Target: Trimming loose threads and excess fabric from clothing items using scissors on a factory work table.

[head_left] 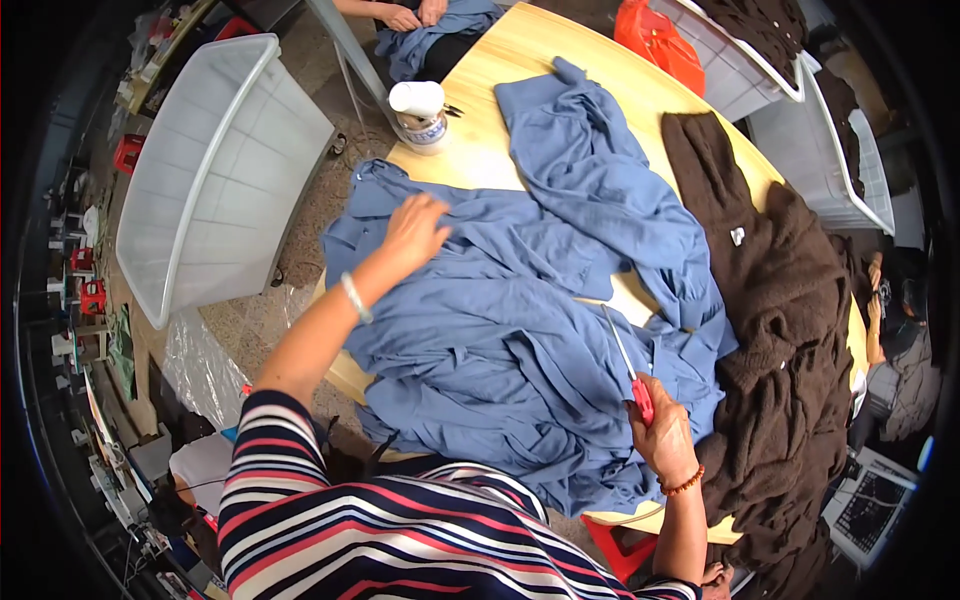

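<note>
Several blue garments [480, 340] lie crumpled across the light wooden table [480, 95] in front of me. My left hand [415, 232] is over the cloth at the left, its fingers apart and slightly blurred, with nothing visible in them. At the lower right, my right hand [662, 435] is closed around red-handled scissors [642, 402]. Their narrow metal blades point away from me, over the blue fabric. A heap of dark brown knitted garments [780, 330] lies along the right side of the table, beside the blue ones.
A white jar-like container [420, 115] stands at the table's far left edge. Large pale bins stand at the left [215, 180] and far right [830, 150]. A red plastic bag [660, 45] is at the far edge. Across the table, another person's hands [415, 15] handle blue cloth.
</note>
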{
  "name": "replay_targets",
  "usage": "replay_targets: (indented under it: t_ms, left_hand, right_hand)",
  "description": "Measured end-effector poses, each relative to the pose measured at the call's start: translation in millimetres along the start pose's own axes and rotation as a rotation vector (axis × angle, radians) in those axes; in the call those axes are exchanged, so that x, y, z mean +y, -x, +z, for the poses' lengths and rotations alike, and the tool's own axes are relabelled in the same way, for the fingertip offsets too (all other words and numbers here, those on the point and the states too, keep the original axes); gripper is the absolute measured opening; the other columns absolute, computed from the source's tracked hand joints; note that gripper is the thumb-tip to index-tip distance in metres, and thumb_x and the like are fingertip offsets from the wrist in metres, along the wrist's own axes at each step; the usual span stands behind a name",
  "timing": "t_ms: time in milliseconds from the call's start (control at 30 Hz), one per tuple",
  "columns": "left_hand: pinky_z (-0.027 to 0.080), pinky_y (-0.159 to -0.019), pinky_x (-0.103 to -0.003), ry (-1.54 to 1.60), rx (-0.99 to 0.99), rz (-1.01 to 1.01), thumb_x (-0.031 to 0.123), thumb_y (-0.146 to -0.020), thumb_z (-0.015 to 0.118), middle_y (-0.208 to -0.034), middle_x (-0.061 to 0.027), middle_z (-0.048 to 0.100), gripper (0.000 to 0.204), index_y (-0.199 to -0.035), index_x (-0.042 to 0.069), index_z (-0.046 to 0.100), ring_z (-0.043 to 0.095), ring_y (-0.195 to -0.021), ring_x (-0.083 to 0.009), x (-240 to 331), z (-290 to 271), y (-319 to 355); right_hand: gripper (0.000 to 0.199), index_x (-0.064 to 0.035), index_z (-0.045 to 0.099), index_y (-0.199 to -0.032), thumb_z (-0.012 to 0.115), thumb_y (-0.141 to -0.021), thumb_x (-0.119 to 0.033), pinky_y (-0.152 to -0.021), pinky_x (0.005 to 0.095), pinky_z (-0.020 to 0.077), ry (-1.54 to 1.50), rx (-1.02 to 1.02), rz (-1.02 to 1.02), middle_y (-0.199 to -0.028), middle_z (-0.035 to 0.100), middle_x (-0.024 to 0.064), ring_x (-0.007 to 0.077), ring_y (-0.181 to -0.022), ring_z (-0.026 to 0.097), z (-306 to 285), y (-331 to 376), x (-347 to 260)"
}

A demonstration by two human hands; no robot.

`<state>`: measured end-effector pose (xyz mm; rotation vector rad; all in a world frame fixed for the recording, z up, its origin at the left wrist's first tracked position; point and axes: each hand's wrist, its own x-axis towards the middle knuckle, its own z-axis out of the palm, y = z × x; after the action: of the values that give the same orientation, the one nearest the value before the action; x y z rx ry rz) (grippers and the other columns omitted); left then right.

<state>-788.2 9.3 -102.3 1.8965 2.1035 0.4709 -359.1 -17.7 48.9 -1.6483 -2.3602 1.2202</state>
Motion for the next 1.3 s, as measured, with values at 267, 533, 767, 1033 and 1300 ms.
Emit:
replay_targets:
  t_ms: [267, 533, 767, 1033, 1300]
  left_hand:
    - [0.038, -0.103, -0.046, 0.060, 0.053, -0.259, 0.031, -0.085, 0.068, -0.134, -0.0229, 0.050, 0.039, -0.113, 0.004, 0.067, 0.045, -0.125, -0.0375, -43, 21, 67]
    - [0.037, -0.102, -0.043, 0.032, 0.067, -0.235, 0.029, -0.082, 0.070, -0.125, -0.0197, 0.055, 0.033, -0.105, 0.006, 0.068, 0.048, -0.119, -0.0355, -37, 20, 44]
    - [0.044, -0.082, -0.038, 0.190, 0.136, -0.288, 0.011, -0.076, 0.074, -0.084, -0.0055, 0.063, 0.017, -0.086, 0.007, 0.060, 0.059, -0.080, -0.0216, -20, 27, 16]
    - [0.040, -0.068, -0.022, 0.937, 0.211, -0.073, -0.002, -0.081, 0.055, -0.085, -0.0020, 0.052, 0.014, -0.094, 0.002, 0.054, 0.049, -0.078, -0.0071, 11, -80, 62]
    - [0.038, -0.055, -0.026, 1.049, -0.860, -0.061, 0.000, -0.076, 0.062, -0.068, -0.0002, 0.053, 0.029, -0.104, 0.007, 0.065, 0.047, -0.057, -0.0107, 60, -137, 170]
  right_hand:
    - [0.036, -0.0008, 0.055, -0.115, 0.063, -0.081, -0.003, -0.082, 0.0453, 0.0492, 0.047, 0.080, -0.256, -0.109, 0.059, 0.0237, 0.0444, -0.097, 0.059, 58, -138, -42]
    - [0.036, -0.0023, 0.056, -0.114, 0.060, -0.078, -0.001, -0.081, 0.0475, 0.0493, 0.236, 0.190, -0.216, -0.106, 0.060, 0.0255, 0.0439, -0.096, 0.059, 99, -240, 31]
    - [0.031, -0.0025, 0.054, -0.112, 0.056, -0.081, -0.002, -0.080, 0.0493, 0.0497, 0.339, 0.205, -0.095, -0.103, 0.062, 0.0246, 0.0437, -0.094, 0.061, 67, -186, 71]
    - [0.039, -0.0003, 0.055, -0.115, 0.067, -0.079, -0.006, -0.082, 0.0441, 0.0483, 0.033, 0.080, -0.108, -0.106, 0.061, 0.0243, 0.0431, -0.099, 0.059, 40, -170, 12]
    - [0.046, 0.0015, 0.052, -0.120, 0.066, -0.077, -0.002, -0.091, 0.0426, 0.0475, 0.086, 0.149, -0.416, -0.123, 0.055, 0.0232, 0.0426, -0.110, 0.055, 87, -262, -14]
